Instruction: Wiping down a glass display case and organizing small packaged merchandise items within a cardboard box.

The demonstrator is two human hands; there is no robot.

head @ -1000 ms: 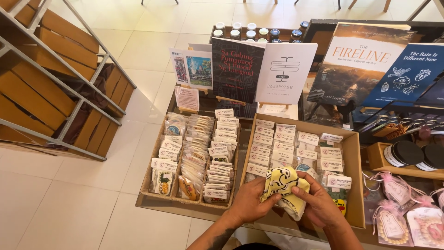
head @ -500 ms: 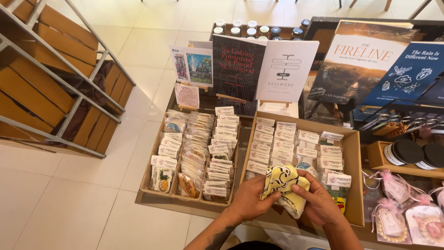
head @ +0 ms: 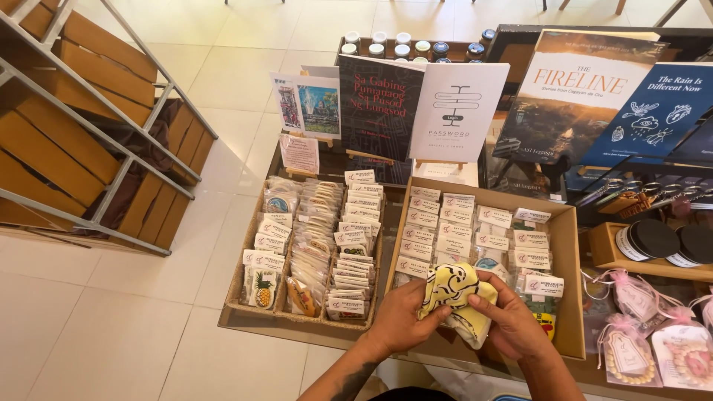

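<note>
A yellow cloth (head: 454, 288) with black line patterns is bunched between both my hands. My left hand (head: 403, 318) grips its left side with fingers curled under it. On the right side my right hand (head: 514, 321) closes over it, thumb on top. Both hands hover above the front edge of a cardboard tray (head: 567, 297) filled with rows of small packets with white header cards (head: 463, 229).
A second tray (head: 249, 315) at the left holds several rows of bagged stickers. Books (head: 382, 104) stand upright on easels behind, with small jars (head: 405, 49) further back. Dark-lidded tins (head: 653, 239) and pink pouches (head: 631, 297) lie at the right. Wooden stairs (head: 67, 134) rise at the left.
My hands have shifted slightly on the yellow cloth, turning and bunching it; they stay over the same tray edge.
</note>
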